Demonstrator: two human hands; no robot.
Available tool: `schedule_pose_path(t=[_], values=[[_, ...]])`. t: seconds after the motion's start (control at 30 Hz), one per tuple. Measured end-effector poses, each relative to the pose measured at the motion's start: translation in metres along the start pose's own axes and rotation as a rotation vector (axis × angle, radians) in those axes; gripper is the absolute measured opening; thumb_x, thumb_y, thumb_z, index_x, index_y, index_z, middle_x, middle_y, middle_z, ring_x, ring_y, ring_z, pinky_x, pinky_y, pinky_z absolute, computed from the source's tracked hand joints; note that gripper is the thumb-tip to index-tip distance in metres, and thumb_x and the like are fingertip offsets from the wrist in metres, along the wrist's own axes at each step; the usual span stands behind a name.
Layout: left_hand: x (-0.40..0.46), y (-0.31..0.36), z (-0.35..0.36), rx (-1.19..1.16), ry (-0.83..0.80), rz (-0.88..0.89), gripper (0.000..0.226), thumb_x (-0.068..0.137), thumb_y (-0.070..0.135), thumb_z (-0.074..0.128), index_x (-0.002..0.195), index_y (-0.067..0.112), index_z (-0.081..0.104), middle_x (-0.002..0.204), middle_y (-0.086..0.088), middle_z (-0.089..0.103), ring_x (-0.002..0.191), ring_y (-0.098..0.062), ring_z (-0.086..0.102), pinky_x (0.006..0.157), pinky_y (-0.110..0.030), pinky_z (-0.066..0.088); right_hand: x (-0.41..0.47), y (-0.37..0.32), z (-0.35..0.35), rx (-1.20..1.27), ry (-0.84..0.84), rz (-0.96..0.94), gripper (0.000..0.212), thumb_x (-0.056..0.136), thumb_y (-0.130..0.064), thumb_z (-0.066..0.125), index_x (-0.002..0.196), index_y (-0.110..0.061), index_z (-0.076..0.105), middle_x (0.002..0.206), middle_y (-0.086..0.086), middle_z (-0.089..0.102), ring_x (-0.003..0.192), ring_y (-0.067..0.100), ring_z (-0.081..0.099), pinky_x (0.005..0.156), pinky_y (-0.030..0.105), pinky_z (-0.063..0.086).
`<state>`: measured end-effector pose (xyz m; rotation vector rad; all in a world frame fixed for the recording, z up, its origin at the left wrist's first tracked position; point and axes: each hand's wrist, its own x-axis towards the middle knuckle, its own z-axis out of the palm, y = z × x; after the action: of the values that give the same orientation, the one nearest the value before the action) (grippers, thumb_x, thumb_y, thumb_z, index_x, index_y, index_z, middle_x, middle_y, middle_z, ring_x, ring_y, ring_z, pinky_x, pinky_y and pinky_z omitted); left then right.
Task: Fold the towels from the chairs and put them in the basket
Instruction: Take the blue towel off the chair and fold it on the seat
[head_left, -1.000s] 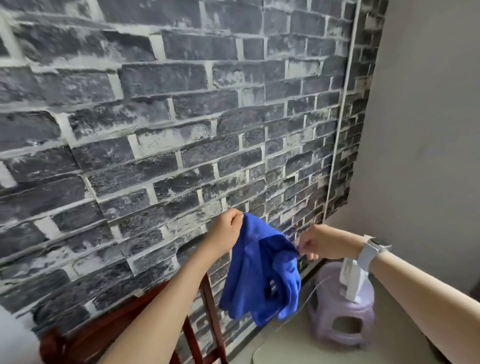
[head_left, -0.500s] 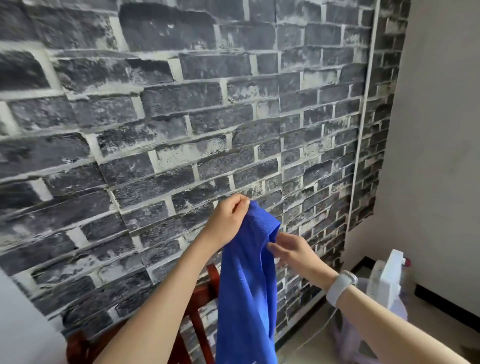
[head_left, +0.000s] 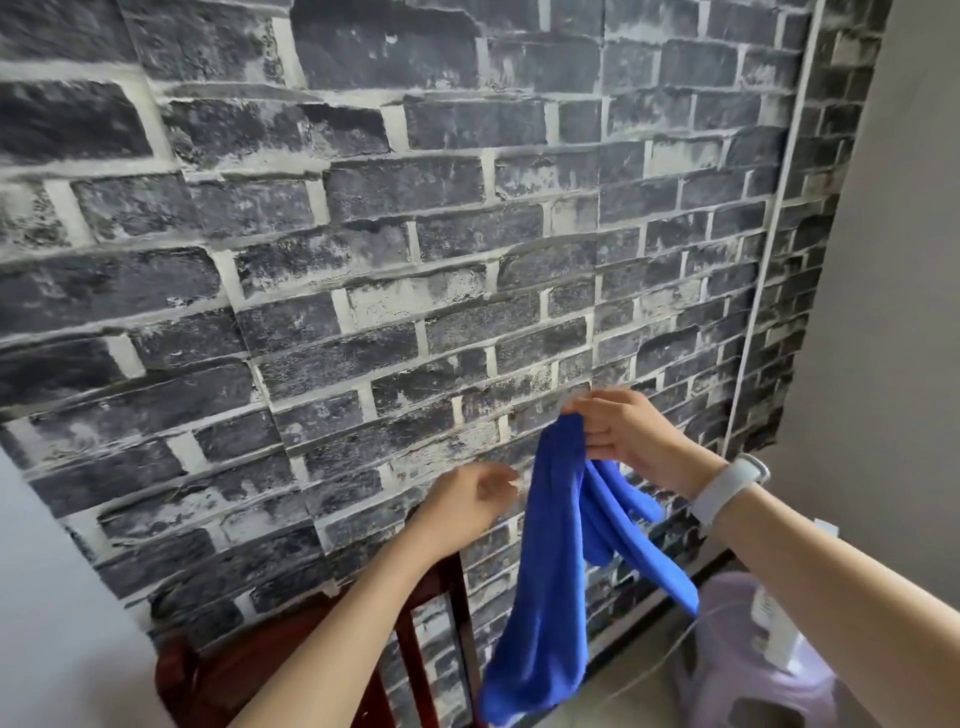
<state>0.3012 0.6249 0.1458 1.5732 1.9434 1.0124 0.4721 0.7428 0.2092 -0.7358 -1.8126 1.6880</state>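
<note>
There is a single view, from a wide-angle camera worn on the person's head. It faces forward and slightly down, close to a dark brick wall (head_left: 363, 260) that fills most of the frame and bends with the lens. Both forearms enter from the bottom edge, the left hand (head_left: 470, 501) near lower centre and the right hand (head_left: 631, 434) right of centre, each close to the lens. A strip of floor (head_left: 631, 675) shows at the lower right, and a plain wall (head_left: 904, 312) runs down the right edge.
</note>
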Motion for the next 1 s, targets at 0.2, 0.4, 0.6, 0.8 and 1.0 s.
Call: schedule_pose_path(t=[0.2, 0.4, 0.6, 0.8, 1.0], values=[[0.006, -0.017, 0.025, -0.002, 0.043, 0.025, 0.054, 0.078, 0.036, 0.066, 0.126, 0.031, 0.043, 0.112, 0.024, 0.045, 0.105, -0.001, 0.049, 0.083, -0.013, 0.039, -0.003, -0.008, -0.002, 0.170, 0.020, -0.075, 0.022, 0.087, 0.006, 0.049, 0.089, -0.013, 0.059, 0.079, 0.002, 0.059, 0.065, 0.009, 0.057, 0.057, 0.020, 0.047], [0.000, -0.028, 0.081, -0.164, 0.237, -0.064, 0.042, 0.077, 0.029, 0.069, 0.114, 0.029, 0.052, 0.102, 0.014, 0.061, 0.104, -0.016, 0.060, 0.071, -0.013, 0.042, -0.002, -0.039, -0.020, 0.418, 0.162, -0.287, 0.028, 0.089, 0.009, 0.042, 0.092, -0.015, 0.057, 0.075, -0.002, 0.063, 0.058, 0.006, 0.061, 0.050, 0.018, 0.049], [0.004, -0.031, 0.043, 0.031, 0.102, 0.019, 0.024, 0.092, 0.033, 0.050, 0.112, 0.021, 0.057, 0.102, -0.002, 0.067, 0.099, -0.024, 0.061, 0.070, -0.019, 0.038, -0.003, 0.005, -0.079, -0.029, 0.660, -0.198, 0.026, 0.090, 0.001, 0.047, 0.111, -0.009, 0.058, 0.091, 0.003, 0.060, 0.065, 0.004, 0.053, 0.053, 0.019, 0.043], [0.000, -0.030, 0.000, 0.659, 0.057, 0.045, 0.039, 0.091, 0.055, 0.036, 0.115, 0.026, 0.046, 0.106, -0.008, 0.065, 0.096, -0.031, 0.059, 0.070, -0.037, 0.043, -0.011, 0.062, -0.100, -0.265, 0.687, -0.116, 0.026, 0.087, -0.002, 0.053, 0.111, -0.006, 0.061, 0.098, 0.007, 0.061, 0.086, 0.016, 0.054, 0.064, 0.016, 0.042], [-0.003, -0.024, -0.041, 0.404, 0.037, -0.094, 0.035, 0.082, 0.036, 0.063, 0.062, 0.019, 0.040, 0.063, 0.001, 0.043, 0.066, -0.021, 0.043, 0.055, -0.031, 0.026, -0.008, 0.062, -0.094, -0.395, 0.791, -0.183, 0.021, 0.089, -0.008, 0.052, 0.108, -0.010, 0.061, 0.105, 0.013, 0.064, 0.096, 0.024, 0.056, 0.089, 0.039, 0.044]])
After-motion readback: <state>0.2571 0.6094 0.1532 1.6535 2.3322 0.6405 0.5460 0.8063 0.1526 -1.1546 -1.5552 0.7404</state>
